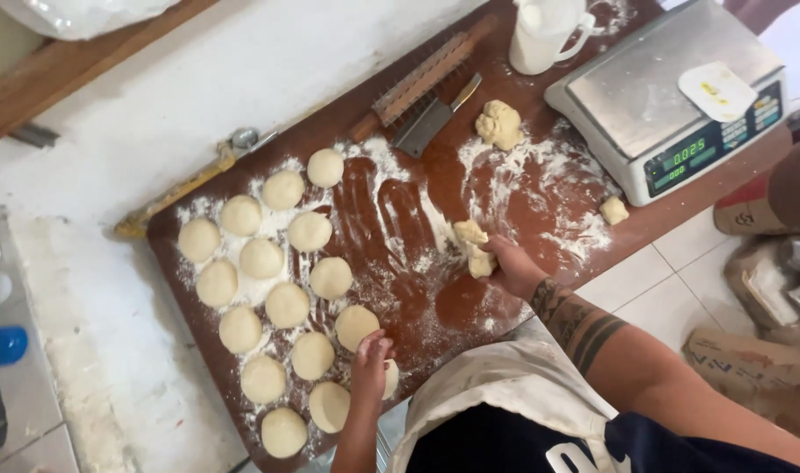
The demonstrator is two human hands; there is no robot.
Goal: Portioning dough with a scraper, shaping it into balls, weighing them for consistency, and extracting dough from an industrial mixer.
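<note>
Closed on a dough piece (pixel 475 251), right hand's (pixel 509 265) grip; left hand (pixel 371 361) cups a dough ball (pixel 388 378).

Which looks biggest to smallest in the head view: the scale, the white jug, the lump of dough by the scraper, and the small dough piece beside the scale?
1. Scale
2. White jug, partly cut off by the frame's top edge, so its full size is unsure
3. Dough lump by the scraper
4. Small dough piece
</note>
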